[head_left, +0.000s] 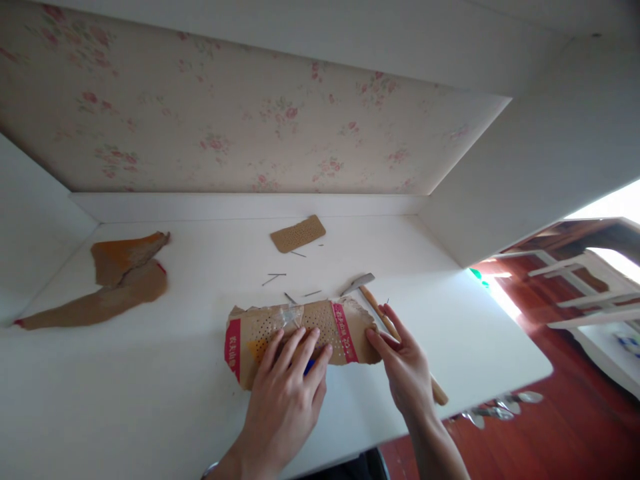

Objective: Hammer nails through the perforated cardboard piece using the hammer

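A torn piece of cardboard (320, 323) with red printed bands and many small punched holes lies in front of me. My left hand (290, 380) rests on it, fingers stretched out and pressing its surface. A bit of clear tape (289, 315) shows just beyond those fingertips, and something blue peeks out beneath the hand. At the right end, my right hand (397, 353) grips the cardboard's edge, thumb on top; its other fingers are partly hidden. Behind that hand lies a hammer (369, 297) with a wooden handle. A thin nail-like tip (389, 301) shows by the right index finger.
Several nails (277, 275) are scattered beyond the cardboard. A smaller perforated cardboard piece (298, 234) lies near the back ledge. Torn cardboard scraps (130, 273) sit at the left. White panels enclose the desk (480, 340) at back and sides; its rounded edge is at right.
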A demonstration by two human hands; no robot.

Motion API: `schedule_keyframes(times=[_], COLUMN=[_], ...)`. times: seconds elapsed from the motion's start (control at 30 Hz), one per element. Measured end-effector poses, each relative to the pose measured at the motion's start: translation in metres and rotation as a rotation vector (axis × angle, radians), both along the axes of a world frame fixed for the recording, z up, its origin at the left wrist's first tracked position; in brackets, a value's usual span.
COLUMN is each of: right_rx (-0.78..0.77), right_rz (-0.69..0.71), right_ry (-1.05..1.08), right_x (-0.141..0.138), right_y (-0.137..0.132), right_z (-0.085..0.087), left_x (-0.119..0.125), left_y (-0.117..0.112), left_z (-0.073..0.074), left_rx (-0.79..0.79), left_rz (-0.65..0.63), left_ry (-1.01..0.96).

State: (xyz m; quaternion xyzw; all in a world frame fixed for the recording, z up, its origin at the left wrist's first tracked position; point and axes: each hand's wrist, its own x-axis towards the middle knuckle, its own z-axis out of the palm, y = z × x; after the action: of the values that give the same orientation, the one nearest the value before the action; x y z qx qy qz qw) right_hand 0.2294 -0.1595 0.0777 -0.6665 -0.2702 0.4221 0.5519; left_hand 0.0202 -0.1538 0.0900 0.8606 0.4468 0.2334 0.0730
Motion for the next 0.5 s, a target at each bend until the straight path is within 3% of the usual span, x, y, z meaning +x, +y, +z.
schedule_keyframes(times=[0.33,0.5], right_rx=[0.015,0.135], right_rz=[0.011,-0.083], right_ry=[-0.129,-0.490], right_x=[0.002,-0.004], right_y=[0.000,-0.004], right_z=[-0.005,0.007], left_x=[0.000,0.002], left_y=[0.000,-0.001], left_z=[-0.001,-0.002], left_rx=[0.014,0.006], left_rz=[0.013,0.025], left_ry=[-0.013,0.002])
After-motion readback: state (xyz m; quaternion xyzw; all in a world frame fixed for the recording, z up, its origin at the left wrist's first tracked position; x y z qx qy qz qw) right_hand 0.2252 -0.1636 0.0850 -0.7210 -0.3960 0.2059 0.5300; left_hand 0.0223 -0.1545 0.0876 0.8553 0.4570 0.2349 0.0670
